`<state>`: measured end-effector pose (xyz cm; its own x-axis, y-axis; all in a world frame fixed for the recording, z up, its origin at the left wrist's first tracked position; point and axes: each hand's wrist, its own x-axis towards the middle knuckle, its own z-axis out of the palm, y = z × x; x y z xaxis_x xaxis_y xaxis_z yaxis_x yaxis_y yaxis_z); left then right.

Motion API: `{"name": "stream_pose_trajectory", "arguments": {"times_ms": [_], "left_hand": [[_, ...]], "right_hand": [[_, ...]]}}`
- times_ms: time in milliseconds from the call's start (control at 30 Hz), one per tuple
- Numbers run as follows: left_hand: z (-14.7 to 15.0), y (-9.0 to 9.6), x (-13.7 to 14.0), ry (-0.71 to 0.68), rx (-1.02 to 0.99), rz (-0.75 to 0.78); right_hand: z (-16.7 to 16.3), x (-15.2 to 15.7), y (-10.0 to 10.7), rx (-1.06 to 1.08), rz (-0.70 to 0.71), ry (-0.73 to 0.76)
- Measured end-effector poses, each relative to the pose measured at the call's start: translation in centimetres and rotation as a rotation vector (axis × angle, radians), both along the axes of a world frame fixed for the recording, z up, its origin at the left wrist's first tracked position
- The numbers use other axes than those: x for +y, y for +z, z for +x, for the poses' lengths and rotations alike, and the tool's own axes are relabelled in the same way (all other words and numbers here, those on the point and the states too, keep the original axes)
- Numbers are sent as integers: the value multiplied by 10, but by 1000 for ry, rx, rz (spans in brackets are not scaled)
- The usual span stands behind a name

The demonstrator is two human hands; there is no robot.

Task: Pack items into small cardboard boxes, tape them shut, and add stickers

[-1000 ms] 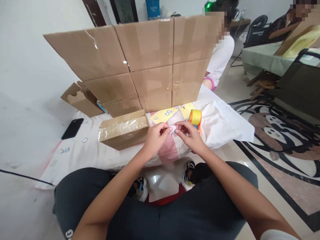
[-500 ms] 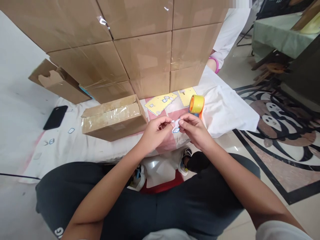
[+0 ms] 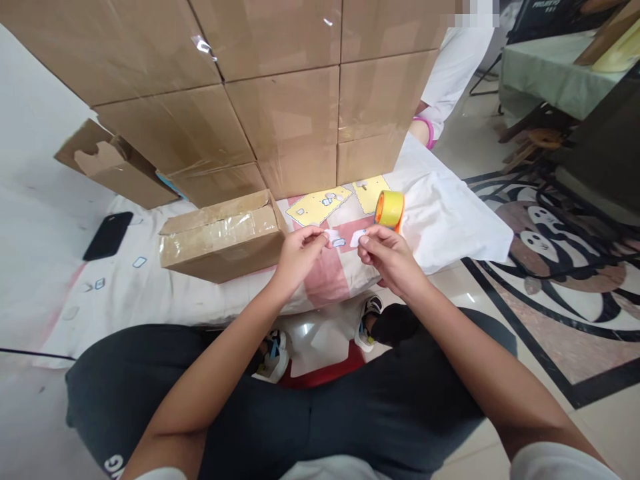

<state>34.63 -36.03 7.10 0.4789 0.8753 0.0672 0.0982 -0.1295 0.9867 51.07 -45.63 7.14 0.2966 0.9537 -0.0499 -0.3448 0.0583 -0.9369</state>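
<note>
My left hand pinches a small white sticker with a blue outline between thumb and fingers. My right hand pinches a second small white piece a little to the right of it. Both hands hover over the pink and white cloth on the low table, just in front of a taped cardboard box. A yellow roll of tape on an orange dispenser stands right behind my right hand. Two yellow sticker sheets lie beyond it.
A wall of stacked cardboard boxes rises behind the table. A black phone and loose stickers lie at the left. An open torn box sits far left. Another person in white sits behind the boxes at right.
The two hands have drawn apart, splitting the small piece into one part in each hand. The camera tilted down over the last second, so the scene shifted up.
</note>
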Motion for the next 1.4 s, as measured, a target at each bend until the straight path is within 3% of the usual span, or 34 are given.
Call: {"name": "stream_pose_trajectory", "arguments": {"times_ms": [133, 367, 467, 800, 1067, 1267, 1400], "left_hand": [[3, -8, 12, 55, -46, 49], [0, 9, -8, -129, 86, 309], [0, 12, -13, -152, 116, 315], [3, 10, -24, -90, 141, 363], [6, 10, -32, -13, 144, 365], [-7, 18, -19, 162, 123, 344], [-7, 22, -23, 119, 194, 472]], "right_hand": [[-2, 2, -6, 13, -14, 28], [-3, 0, -7, -45, -3, 46], [-2, -1, -6, -75, 29, 57], [-7, -12, -9, -583, 216, -219], [-13, -10, -12, -587, 203, -262], [17, -9, 1, -565, 208, -477], [19, -12, 4, -664, 254, -347]]}}
